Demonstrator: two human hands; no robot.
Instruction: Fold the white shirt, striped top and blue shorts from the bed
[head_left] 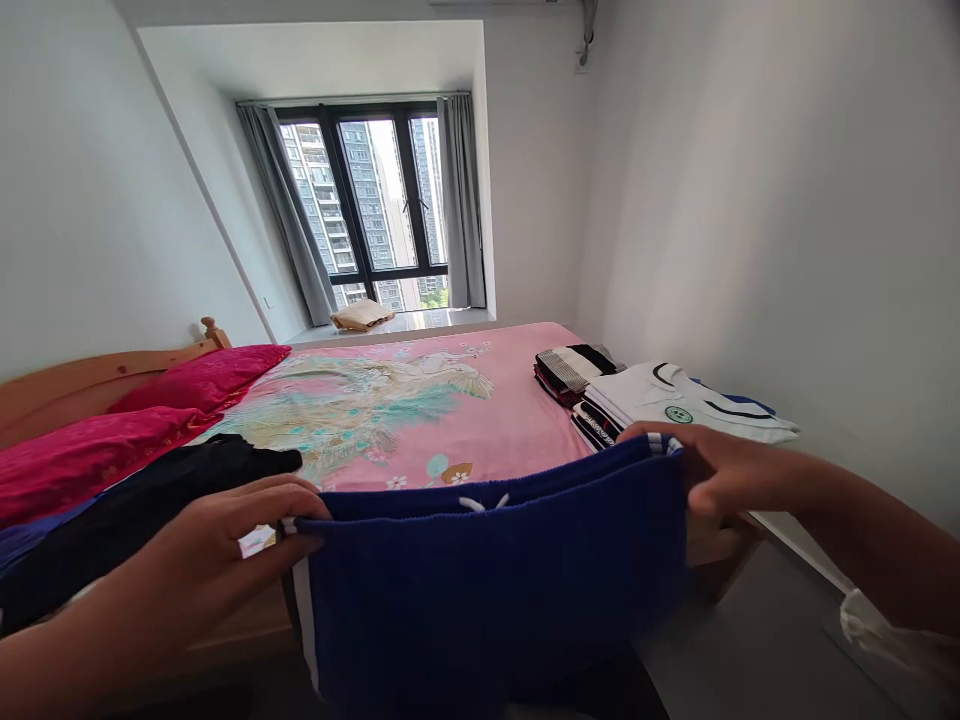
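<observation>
Blue drawstring pants (495, 580) with white side stripes hang upright in front of me, stretched between both hands. My left hand (232, 540) pinches the waistband at its left corner, thumb and fingers closed on the cloth. At the opposite corner my right hand (705, 465) grips the waistband by the white stripe. White drawstring ends show at the middle of the waist. The lower part of the pants runs out of the bottom of the view, so their full length is hidden.
Beyond the pants is a bed with a pink patterned sheet (517, 420). Folded clothes (574, 365) and a white shirt (637, 395) are stacked at its right. Dark clothes (172, 490) and red pillows (202, 378) lie at the left. A folded tan item (363, 314) rests on the windowsill.
</observation>
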